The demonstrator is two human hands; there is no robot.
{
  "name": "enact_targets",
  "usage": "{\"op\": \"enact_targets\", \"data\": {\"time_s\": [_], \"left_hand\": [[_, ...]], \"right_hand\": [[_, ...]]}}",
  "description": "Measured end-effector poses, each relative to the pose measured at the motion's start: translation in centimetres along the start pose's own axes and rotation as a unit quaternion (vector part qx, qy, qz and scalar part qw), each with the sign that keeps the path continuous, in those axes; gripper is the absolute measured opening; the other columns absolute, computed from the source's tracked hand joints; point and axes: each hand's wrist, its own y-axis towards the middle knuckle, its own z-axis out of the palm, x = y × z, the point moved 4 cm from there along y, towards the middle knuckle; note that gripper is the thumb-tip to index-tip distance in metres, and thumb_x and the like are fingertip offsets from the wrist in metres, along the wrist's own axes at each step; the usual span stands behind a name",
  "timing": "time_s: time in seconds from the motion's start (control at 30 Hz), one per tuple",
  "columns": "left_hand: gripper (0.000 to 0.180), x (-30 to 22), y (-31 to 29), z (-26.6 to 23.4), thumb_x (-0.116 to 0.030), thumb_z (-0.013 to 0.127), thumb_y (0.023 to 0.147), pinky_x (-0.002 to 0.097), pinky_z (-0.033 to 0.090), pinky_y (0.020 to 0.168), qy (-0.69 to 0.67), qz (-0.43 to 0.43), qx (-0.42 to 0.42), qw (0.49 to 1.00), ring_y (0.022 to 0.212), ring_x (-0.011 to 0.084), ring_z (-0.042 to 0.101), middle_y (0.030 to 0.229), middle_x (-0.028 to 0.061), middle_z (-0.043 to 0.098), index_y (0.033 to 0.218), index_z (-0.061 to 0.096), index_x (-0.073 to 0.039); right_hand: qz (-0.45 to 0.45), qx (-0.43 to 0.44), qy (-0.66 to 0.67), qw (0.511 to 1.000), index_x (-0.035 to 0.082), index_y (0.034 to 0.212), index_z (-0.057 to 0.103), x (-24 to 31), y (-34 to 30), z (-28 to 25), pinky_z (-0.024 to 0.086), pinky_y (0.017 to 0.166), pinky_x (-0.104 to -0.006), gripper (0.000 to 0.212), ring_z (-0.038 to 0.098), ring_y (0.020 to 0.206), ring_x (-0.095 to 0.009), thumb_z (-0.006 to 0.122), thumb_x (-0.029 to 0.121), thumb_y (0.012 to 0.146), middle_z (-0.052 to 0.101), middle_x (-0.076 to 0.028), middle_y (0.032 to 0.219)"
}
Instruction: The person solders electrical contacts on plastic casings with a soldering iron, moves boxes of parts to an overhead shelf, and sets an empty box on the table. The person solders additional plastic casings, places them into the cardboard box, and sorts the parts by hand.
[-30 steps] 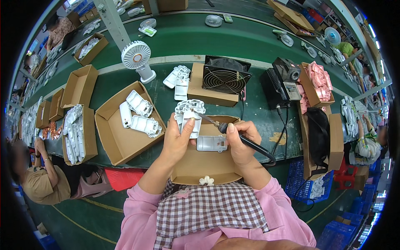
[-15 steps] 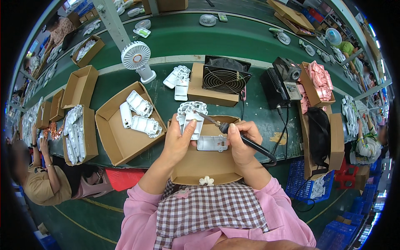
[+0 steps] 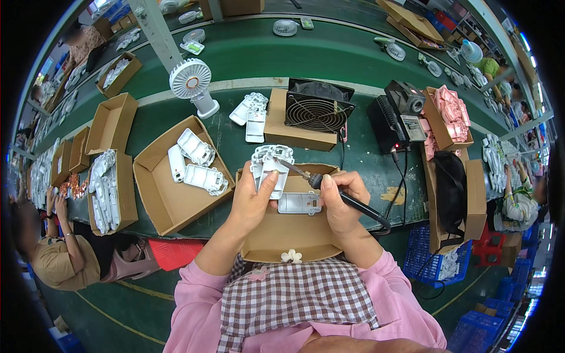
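Observation:
My left hand (image 3: 254, 197) is closed around a white plastic housing (image 3: 272, 160), thumb pressed on its face. In my right hand (image 3: 344, 200) is a soldering iron (image 3: 318, 180) with a black handle. Its metal tip points left and meets the upper part of the housing; whether it touches a joint there is too small to tell. Below them another white housing (image 3: 299, 203) lies in an open cardboard box (image 3: 288, 238) in front of me. The iron's black cable curves away to the right under my hand.
On the left a cardboard box (image 3: 168, 215) holds several white housings. A white handheld fan (image 3: 190, 82) stands behind it. A black fan (image 3: 318, 109) rests on a carton ahead. To the right are a black soldering station (image 3: 388, 120) and a box of pink parts (image 3: 452, 117). A conveyor belt (image 3: 247, 56) runs beyond.
The fans on the conveyor belt have shifted slightly to the left. My hands, the housing and the soldering iron stay almost in place. A red light now shows on the soldering station.

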Motion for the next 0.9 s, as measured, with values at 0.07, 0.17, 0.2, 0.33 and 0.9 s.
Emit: {"op": "enact_targets", "data": {"time_s": [0.07,0.17,0.2,0.33,0.9], "left_hand": [[0.028,0.2,-0.1,-0.1,-0.022,0.052,0.097,0.0216,0.048,0.049,-0.007,-0.004,0.005,1.0,0.065,0.0087,0.055,0.088,0.0056,0.056,0.111,0.043,0.0],[0.031,0.0,0.0,-0.1,-0.022,0.053,0.096,0.0226,0.05,0.054,-0.037,-0.036,0.008,0.999,0.074,0.0095,0.057,0.095,0.0057,0.056,0.115,0.043,0.0],[0.033,0.1,-0.1,0.0,-0.022,0.054,0.095,0.0236,0.052,0.058,-0.061,-0.064,0.008,0.996,0.081,0.0102,0.057,0.1,0.0057,0.056,0.118,0.042,-0.001],[0.031,0.6,0.3,-0.2,-0.02,0.055,0.094,0.0303,0.056,0.066,-0.095,-0.041,0.027,0.994,0.087,0.0164,0.063,0.103,0.0073,0.059,0.12,0.044,-0.007],[0.025,1.5,0.1,-0.6,-0.015,0.045,0.097,0.0288,0.05,0.077,-0.097,-0.058,0.007,0.994,0.089,0.0161,0.062,0.104,0.0062,0.059,0.12,0.045,-0.006]], "right_hand": [[-0.006,-0.001,-0.003,1.0,0.001,0.081,0.053,0.0,-0.1,-0.1,0.043,0.048,-0.0203,0.013,0.054,0.053,-0.006,0.065,0.004,0.086,0.061,-0.007,0.069],[-0.029,-0.029,0.026,0.999,0.002,0.081,0.052,0.0,-0.4,-0.5,0.042,0.049,-0.0201,0.012,0.054,0.053,-0.007,0.064,0.002,0.086,0.06,-0.006,0.067],[-0.036,-0.032,0.049,0.998,0.002,0.082,0.052,0.1,-0.5,-0.6,0.043,0.049,-0.0204,0.012,0.054,0.052,-0.007,0.063,0.002,0.086,0.06,-0.007,0.067],[-0.054,-0.02,0.054,0.997,0.002,0.082,0.051,0.0,-0.5,-0.8,0.044,0.051,-0.0216,0.012,0.054,0.053,-0.008,0.062,0.002,0.087,0.06,-0.007,0.065],[-0.014,0.021,-0.018,1.0,0.001,0.079,0.054,0.0,-0.5,-0.1,0.041,0.05,-0.0206,0.014,0.05,0.056,-0.005,0.067,0.003,0.084,0.06,-0.005,0.069]]}}
